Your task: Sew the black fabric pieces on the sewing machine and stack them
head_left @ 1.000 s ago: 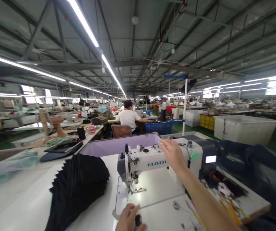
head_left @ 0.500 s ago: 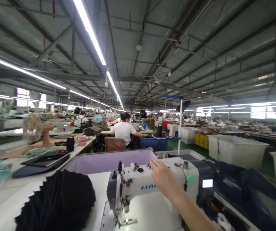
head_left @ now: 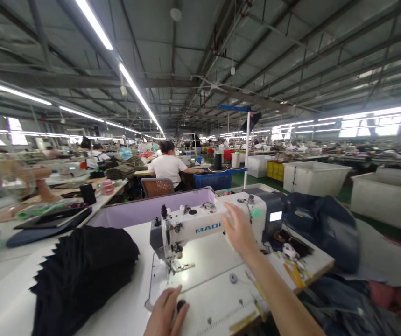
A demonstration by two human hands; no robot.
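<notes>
A white sewing machine (head_left: 203, 221) with blue lettering stands on the pale table, its lamp lighting the needle area. In front of its arm is my right hand (head_left: 241, 232), fingers apart and nothing visible in them, the tips close to the upper edge. On the machine's top, left of that hand, sits a round metal fitting (head_left: 209, 206). My left hand (head_left: 165, 311) is at the lower middle, below the needle plate. Between its thumb and forefinger shows a small dark round piece, apparently a black bobbin (head_left: 181, 305). A stack of black fabric pieces (head_left: 88, 270) lies to the left.
A small grey disc (head_left: 233, 278) lies on the table in front of the machine. Yellow-handled tools (head_left: 294, 275) are at the right. Dark cloth (head_left: 321, 224) hangs beyond. A purple-lined bin (head_left: 154, 205) stands behind; a person in a white shirt (head_left: 168, 169) sits farther off.
My right hand has come off the top of the machine and down its front. My left hand has entered from below. The view has tilted downward and turned slightly right.
</notes>
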